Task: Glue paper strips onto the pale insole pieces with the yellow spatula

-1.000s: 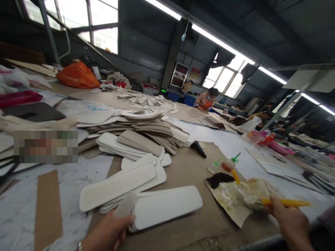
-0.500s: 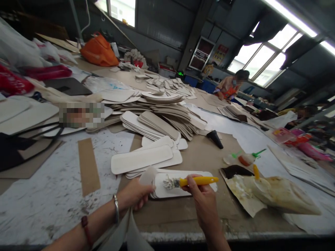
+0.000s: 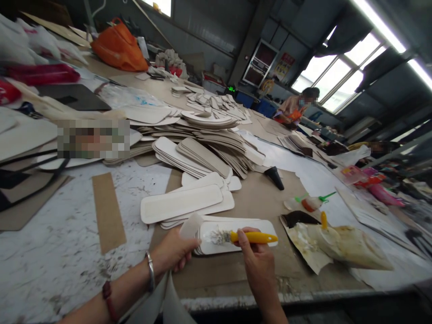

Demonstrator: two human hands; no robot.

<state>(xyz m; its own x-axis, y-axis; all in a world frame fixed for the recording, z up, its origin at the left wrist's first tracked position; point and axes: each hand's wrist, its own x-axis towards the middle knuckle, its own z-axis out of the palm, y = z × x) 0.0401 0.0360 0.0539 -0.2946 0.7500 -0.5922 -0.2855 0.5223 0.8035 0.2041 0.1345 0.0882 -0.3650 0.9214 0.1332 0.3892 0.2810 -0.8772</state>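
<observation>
My right hand [image 3: 258, 258] grips the yellow handle of a brush [image 3: 253, 237]. The bristles, coated with white paste, rest on the top piece of a small stack of white rounded strips [image 3: 261, 227]. A wet patch shows around the bristle tips. At the stack's left end, my left hand [image 3: 177, 249] is closed on a pale flexible strip [image 3: 191, 226], whose end sticks up past the thumb. Further pale strips [image 3: 173, 301] hang below that hand, and whether they join the held one I cannot tell. Behind the stack lie more white rounded strips [image 3: 182, 204].
Large fanned piles of cut pieces [image 3: 216, 139] fill the table's middle. On the right are an opened bag with whitish paste [image 3: 340, 240], small green-tipped bottles [image 3: 312, 203] and a black cone [image 3: 274, 177]. A brown strip [image 3: 108, 211] lies left. Another person [image 3: 293, 108] works farther back.
The view has shifted slightly. The brush's bristles look flatter against the top white strip, with a wet smear around them. My left hand keeps its hold at the stack's left end.
</observation>
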